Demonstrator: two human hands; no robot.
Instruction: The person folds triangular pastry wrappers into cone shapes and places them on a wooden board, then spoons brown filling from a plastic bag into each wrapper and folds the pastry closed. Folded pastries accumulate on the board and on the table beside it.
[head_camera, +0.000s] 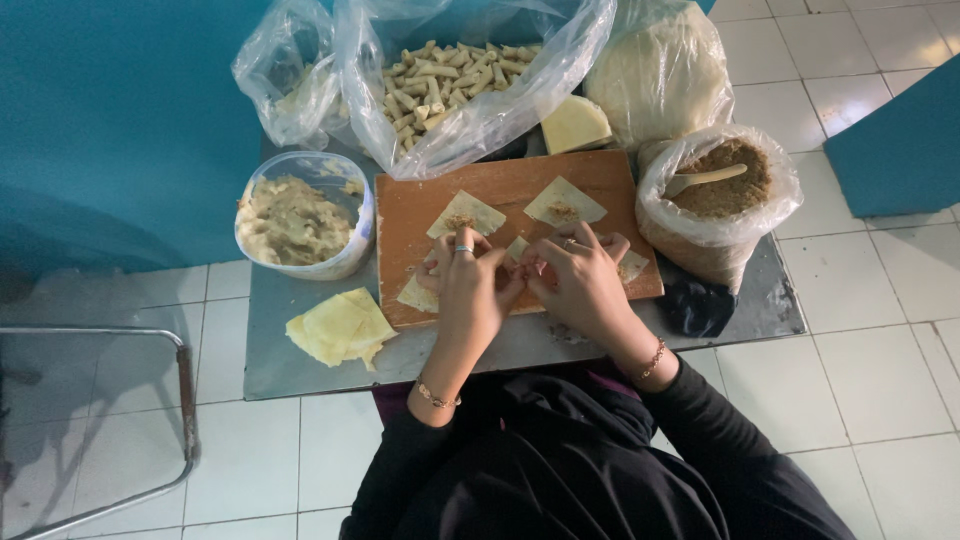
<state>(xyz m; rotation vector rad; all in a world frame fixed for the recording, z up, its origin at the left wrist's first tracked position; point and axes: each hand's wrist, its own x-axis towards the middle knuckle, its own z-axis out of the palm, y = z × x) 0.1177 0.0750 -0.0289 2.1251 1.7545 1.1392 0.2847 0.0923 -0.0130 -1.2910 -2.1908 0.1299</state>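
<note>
A dough wrapper (517, 249) sits near the middle of the wooden board (420, 200), toward its front edge, pinched between both hands. The left hand (466, 285) and right hand (583, 280) curl their fingertips together on it, thumbs nearly touching. Two filled wrappers (466, 213) lie flat nearer the board's far edge.

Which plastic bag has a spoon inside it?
The bag of brown filling at the board's right: a pale spoon lies in it. The other bags hold none.

Small pale dough square (517, 250), partly hidden between fingertips, on wooden board (500, 190)
</note>
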